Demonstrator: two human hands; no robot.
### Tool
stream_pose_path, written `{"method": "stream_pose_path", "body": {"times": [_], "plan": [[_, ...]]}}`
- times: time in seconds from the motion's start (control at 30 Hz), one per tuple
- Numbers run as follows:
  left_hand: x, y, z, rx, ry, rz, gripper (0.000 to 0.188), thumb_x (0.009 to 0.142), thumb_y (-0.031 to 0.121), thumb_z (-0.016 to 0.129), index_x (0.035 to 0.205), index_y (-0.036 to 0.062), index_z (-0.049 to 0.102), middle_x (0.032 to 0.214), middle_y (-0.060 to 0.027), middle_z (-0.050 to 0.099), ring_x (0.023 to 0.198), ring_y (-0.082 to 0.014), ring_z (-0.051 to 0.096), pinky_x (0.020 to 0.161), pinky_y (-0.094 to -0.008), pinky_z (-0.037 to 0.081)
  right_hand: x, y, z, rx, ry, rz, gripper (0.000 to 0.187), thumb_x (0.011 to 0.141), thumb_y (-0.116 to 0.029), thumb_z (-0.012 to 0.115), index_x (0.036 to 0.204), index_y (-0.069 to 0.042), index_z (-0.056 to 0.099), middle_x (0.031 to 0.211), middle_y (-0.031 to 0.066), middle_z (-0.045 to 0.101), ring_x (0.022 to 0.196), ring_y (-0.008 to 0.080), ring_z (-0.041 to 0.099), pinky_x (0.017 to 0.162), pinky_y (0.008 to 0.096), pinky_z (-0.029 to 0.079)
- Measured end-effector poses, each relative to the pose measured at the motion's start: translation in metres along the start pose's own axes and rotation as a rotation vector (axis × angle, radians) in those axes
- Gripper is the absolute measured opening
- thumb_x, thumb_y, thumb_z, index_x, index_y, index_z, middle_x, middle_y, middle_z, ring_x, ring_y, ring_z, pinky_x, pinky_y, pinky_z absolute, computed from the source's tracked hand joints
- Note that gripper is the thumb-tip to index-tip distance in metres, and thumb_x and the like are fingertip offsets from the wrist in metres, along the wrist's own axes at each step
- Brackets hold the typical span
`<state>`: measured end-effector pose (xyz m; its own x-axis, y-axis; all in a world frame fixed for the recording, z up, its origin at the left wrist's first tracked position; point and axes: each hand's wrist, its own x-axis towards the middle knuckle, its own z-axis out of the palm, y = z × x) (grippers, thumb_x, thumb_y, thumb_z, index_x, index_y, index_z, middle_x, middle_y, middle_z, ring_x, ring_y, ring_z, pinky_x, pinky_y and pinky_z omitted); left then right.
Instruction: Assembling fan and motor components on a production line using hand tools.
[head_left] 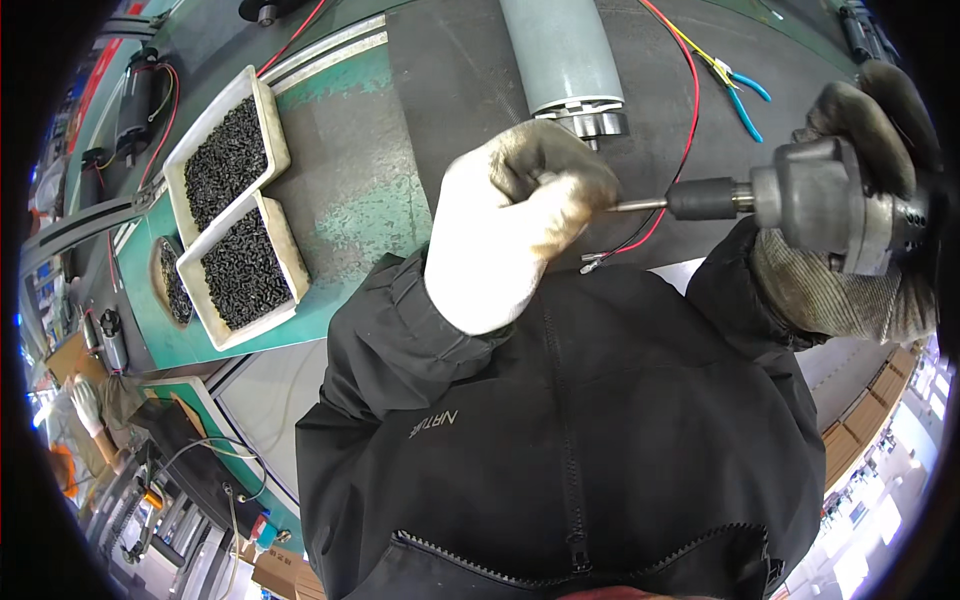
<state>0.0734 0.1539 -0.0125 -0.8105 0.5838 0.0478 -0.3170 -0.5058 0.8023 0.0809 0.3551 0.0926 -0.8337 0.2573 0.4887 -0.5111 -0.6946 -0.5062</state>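
Observation:
My right hand [850,270], in a grey-and-white work glove, is wrapped round a power screwdriver [812,198] with a grey metal head. Its black chuck and thin bit [640,205] point left. At the bit's tip is my left hand [525,215], in a white glove with darkened fingers. Those fingers are pinched together, and whatever is between them is hidden. Just beyond the left hand lies a grey cylindrical motor [565,60], its black end and short shaft toward me. A red and black wire pair [640,245] with metal terminals runs beside it.
Two white trays [285,160] of small black parts stand on the left, next to a round container [168,290] of similar parts. Blue-handled pliers [745,100] lie at the back right. More black motors [133,105] with wires sit far left. A co-worker's gloved hand [85,405] shows at lower left.

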Motion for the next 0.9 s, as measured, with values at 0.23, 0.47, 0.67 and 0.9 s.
{"method": "stream_pose_path", "body": {"times": [0.23, 0.47, 0.67, 0.9], "plan": [[-0.003, -0.008, 0.005, -0.16, 0.063, -0.162, 0.033, 0.086, 0.029, 0.068, 0.09, -0.0007, 0.053, 0.076, -0.0025, 0.05, 0.047, -0.0023, 0.035, 0.057, -0.0232, 0.042, -0.007, 0.008, -0.002, -0.032, 0.018, -0.018, 0.02, 0.069, 0.002, 0.057, 0.087, -0.004, 0.049, 0.089, 0.0042, 0.046, 0.083, 0.0145, 0.043, 0.063, 0.0244, 0.039], [-0.007, -0.021, 0.019, -0.101, 0.296, -0.341, 0.043, 0.083, 0.037, 0.07, 0.091, -0.0016, 0.052, 0.071, 0.0018, 0.044, 0.05, -0.0025, 0.033, 0.055, -0.02, 0.035, -0.024, 0.0, -0.013, -0.044, 0.198, 0.021, 0.019, 0.07, 0.002, 0.056, 0.087, -0.004, 0.049, 0.091, 0.0047, 0.048, 0.085, 0.0147, 0.044, 0.063, 0.0249, 0.039], [-0.008, -0.027, 0.021, -0.19, 0.263, -0.421, 0.039, 0.086, 0.038, 0.065, 0.088, 0.001, 0.051, 0.068, 0.0005, 0.045, 0.048, -0.004, 0.032, 0.049, -0.021, 0.032, -0.032, 0.003, -0.023, -0.007, 0.091, 0.038, 0.022, 0.073, -0.001, 0.056, 0.093, -0.003, 0.047, 0.093, 0.0054, 0.047, 0.086, 0.0158, 0.042, 0.065, 0.028, 0.04], [-0.013, -0.05, 0.015, -0.196, 0.23, -0.535, 0.041, 0.089, 0.046, 0.056, 0.083, 0.0071, 0.049, 0.06, 0.0022, 0.041, 0.043, -0.0058, 0.027, 0.046, -0.0224, 0.029, -0.051, 0.012, -0.034, -0.168, -0.017, 0.123, 0.039, 0.075, -0.005, 0.059, 0.11, -0.001, 0.041, 0.095, 0.0053, 0.043, 0.086, 0.0172, 0.036, 0.065, 0.0295, 0.035]]}}
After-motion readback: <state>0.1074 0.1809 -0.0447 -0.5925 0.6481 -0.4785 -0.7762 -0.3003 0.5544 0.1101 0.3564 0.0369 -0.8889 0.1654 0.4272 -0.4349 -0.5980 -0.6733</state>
